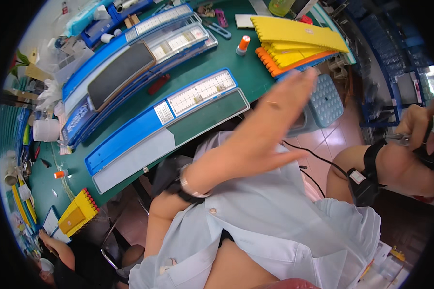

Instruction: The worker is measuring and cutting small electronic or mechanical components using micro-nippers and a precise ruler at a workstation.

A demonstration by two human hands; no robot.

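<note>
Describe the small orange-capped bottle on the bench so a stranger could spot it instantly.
Start at the green worktable and find the stack of yellow and orange toothed trays at its far end. Just left of that stack stands the small bottle, upright and alone. Its bright orange cap over a pale body separates it from the flat blue trays nearby.

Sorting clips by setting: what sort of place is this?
Probably a factory or workshop assembly bench: a green-topped worktable carries long blue trays with gridded inserts, stacked yellow and orange toothed racks, and another person works nearby.
</note>
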